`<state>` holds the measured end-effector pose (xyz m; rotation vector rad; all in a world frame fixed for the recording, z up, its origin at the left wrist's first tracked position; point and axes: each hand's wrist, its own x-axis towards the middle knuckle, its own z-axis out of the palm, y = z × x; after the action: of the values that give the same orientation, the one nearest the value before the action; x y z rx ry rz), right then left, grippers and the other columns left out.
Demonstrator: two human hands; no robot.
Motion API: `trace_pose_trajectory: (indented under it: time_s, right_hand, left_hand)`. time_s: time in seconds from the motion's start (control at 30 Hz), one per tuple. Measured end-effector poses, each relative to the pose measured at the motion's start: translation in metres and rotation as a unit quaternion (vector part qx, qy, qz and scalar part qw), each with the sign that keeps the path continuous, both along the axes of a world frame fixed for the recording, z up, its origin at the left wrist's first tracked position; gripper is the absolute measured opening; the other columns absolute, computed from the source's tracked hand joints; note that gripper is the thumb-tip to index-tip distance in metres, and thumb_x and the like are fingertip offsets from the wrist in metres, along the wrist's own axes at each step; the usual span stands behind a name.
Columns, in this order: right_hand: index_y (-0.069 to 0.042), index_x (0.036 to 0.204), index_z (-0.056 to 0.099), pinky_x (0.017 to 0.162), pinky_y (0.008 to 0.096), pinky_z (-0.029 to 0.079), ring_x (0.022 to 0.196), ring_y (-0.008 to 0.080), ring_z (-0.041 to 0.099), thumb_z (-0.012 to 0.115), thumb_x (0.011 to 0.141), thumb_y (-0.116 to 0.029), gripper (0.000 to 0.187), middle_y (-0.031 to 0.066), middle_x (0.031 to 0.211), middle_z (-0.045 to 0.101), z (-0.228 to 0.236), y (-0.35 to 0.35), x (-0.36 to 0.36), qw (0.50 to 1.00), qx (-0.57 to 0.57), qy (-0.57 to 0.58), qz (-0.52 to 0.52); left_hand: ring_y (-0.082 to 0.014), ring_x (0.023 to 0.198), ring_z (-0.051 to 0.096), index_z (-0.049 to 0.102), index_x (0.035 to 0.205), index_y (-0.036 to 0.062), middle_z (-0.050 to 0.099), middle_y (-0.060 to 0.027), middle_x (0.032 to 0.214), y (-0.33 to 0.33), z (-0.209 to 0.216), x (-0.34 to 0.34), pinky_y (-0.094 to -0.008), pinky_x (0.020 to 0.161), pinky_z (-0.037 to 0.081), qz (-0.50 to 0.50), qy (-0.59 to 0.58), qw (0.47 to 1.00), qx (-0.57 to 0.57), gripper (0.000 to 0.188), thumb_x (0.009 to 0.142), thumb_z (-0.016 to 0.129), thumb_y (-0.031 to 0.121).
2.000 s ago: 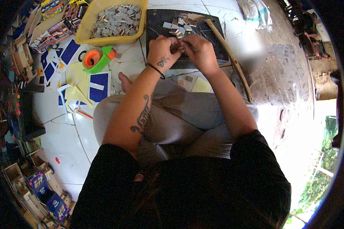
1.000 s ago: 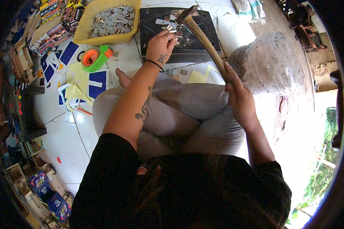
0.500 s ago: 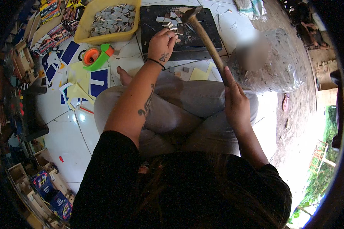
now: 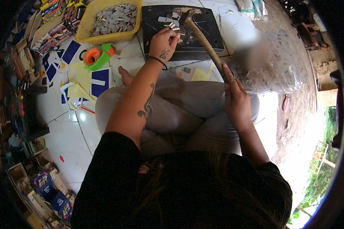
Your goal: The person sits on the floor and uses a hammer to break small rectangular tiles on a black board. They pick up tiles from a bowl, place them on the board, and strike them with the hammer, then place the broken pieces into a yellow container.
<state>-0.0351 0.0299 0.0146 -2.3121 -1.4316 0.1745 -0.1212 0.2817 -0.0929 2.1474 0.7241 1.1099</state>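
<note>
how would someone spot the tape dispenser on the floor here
Start at the yellow tray of small grey pieces at the top left of the white tiled floor. Just below its lower edge, left of the left hand, lies the tape dispenser. It is the only bright green thing, with a round orange roll; the blue and yellow paper pieces around it lie flat.

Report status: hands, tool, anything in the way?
Left hand pinching small piece on dark slab. Right hand gripping hammer handle, head over slab. Nothing blocking.

tub [image 4: 88, 35] left of slab [image 4: 214, 38], tape dispenser [image 4: 97, 56] before tub
</note>
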Motion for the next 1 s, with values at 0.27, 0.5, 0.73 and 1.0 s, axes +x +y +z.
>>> trace_pose_trajectory:
  time_s: [0.27, 0.5, 0.73, 1.0]
  right_hand:
    - [-0.034, 0.14, 0.03, 0.062, 0.0452, 0.052, 0.073, 0.0337, 0.062, 0.048, 0.089, -0.01, 0.059, 0.0129, 0.09, 0.058, -0.0069, -0.0003, 0.0046, 0.999, -0.008, -0.043, 0.012]
    - [-0.025, 0.138, 0.039, 0.072, 0.0403, 0.051, 0.09, 0.0303, 0.065, 0.048, 0.091, -0.004, 0.052, 0.0179, 0.105, 0.062, 0.0001, 0.0008, 0.0012, 0.997, -0.072, -0.003, -0.009]
    - [-0.022, 0.138, 0.039, 0.075, 0.0386, 0.051, 0.093, 0.0292, 0.064, 0.046, 0.091, -0.002, 0.052, 0.0185, 0.108, 0.061, -0.0002, 0.0003, 0.0033, 0.999, -0.009, 0.048, 0.004]
    - [-0.026, 0.139, 0.035, 0.071, 0.043, 0.05, 0.087, 0.0348, 0.062, 0.048, 0.09, -0.006, 0.054, 0.0179, 0.1, 0.06, -0.0061, 0.0005, 0.0076, 0.999, 0.003, 0.032, 0.025]
  left_hand:
    - [-0.0215, 0.06, 0.061, 0.063, 0.079, 0.0016, 0.062, -0.0115, 0.072, 0.0012, -0.0046, 0.001, -0.0322, 0.056, 0.049, 0.003, 0.024, 1.0, -0.016, 0.018, 0.084, 0.064, 0.018]
    - [-0.0207, 0.059, 0.06, 0.063, 0.079, 0.0023, 0.061, -0.0104, 0.071, 0.0011, -0.0079, 0.0001, -0.032, 0.056, 0.048, 0.007, 0.024, 1.0, 0.002, 0.018, 0.084, 0.064, 0.019]
    - [-0.0238, 0.064, 0.059, 0.062, 0.075, 0.0037, 0.06, -0.0097, 0.072, -0.0031, -0.0071, -0.0002, -0.035, 0.06, 0.048, 0.022, 0.019, 0.999, 0.015, 0.015, 0.083, 0.063, 0.016]
    - [-0.0244, 0.062, 0.057, 0.061, 0.076, 0.0037, 0.057, -0.0093, 0.069, -0.0025, -0.0095, -0.001, -0.0353, 0.06, 0.047, 0.019, 0.017, 0.999, 0.024, 0.015, 0.082, 0.064, 0.017]
